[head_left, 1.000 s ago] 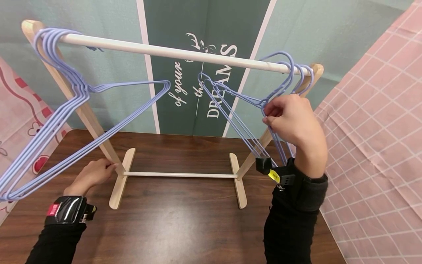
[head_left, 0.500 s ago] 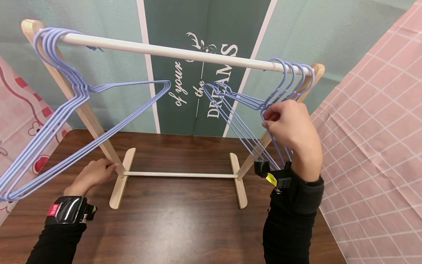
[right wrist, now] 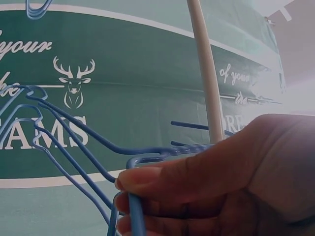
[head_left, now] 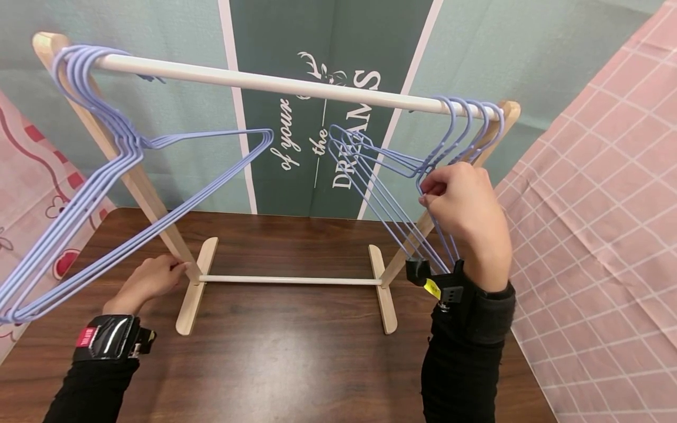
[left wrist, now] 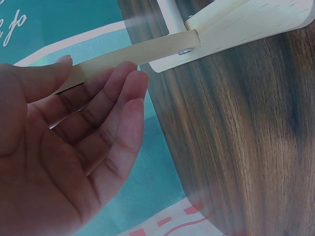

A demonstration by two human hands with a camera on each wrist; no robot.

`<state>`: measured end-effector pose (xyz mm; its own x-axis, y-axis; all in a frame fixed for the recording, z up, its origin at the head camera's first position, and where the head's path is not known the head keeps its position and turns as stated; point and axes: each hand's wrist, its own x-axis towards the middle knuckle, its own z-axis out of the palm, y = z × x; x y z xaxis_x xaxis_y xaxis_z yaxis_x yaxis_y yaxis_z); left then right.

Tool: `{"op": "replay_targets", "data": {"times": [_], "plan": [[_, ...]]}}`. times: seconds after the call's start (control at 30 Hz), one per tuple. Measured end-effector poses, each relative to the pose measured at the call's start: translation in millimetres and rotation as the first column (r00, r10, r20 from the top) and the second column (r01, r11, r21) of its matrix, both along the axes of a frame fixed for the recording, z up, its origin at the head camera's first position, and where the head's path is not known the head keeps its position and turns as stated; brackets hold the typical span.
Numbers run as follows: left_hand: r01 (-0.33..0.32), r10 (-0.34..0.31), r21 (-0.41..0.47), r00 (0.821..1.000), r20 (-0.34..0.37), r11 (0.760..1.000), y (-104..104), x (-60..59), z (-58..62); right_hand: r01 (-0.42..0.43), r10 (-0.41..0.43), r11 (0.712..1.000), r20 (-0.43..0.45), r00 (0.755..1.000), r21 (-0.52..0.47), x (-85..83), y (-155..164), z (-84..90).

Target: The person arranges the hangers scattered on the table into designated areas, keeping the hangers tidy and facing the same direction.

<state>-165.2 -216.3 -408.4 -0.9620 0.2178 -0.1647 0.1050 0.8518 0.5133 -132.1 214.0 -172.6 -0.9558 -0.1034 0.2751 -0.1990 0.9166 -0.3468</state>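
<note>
Hangers (head_left: 402, 176) on the rail are pinched by the right hand (head_left: 465, 200).

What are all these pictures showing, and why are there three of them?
A person wears three cameras: one on the head, one on each wrist. The head view shows a small wooden rack standing on a dark table. Blue wire hangers hang on its white rod, more hangers at the other end. The right hand pinches the hangers near their necks; the right wrist view shows that close up. The left hand rests open against the rack's slanted leg, seen close in the left wrist view.
</note>
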Motion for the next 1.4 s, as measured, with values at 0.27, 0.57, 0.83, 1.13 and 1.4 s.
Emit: {"op": "replay_targets", "data": {"times": [0.27,0.57,0.83,1.13,1.4], "plan": [[0.006,-0.006,0.000,1.000,-0.001,1.000,-0.2,0.5,1.4,0.014,-0.014,1.000,-0.013,1.000,-0.008,-0.8,-0.8,-2.6],[0.007,-0.007,-0.002,1.000,0.008,1.000,-0.1,0.3,3.2,0.023,-0.023,1.000,-0.043,0.999,-0.009,-0.8,-1.3,-4.6],[0.012,-0.011,-0.017,1.000,0.029,1.000,-0.7,-0.7,4.4,0.031,-0.031,0.999,-0.024,0.999,-0.021,-0.1,-1.2,-5.0],[0.014,-0.013,-0.023,0.999,0.032,1.000,-0.3,-0.4,4.9,0.033,-0.034,0.999,-0.038,0.999,-0.028,0.5,0.0,-6.2],[0.011,-0.010,-0.031,0.998,0.060,0.999,-1.4,-2.1,5.2,0.040,-0.041,0.999,-0.028,0.999,-0.023,1.9,0.8,-6.5]]}}
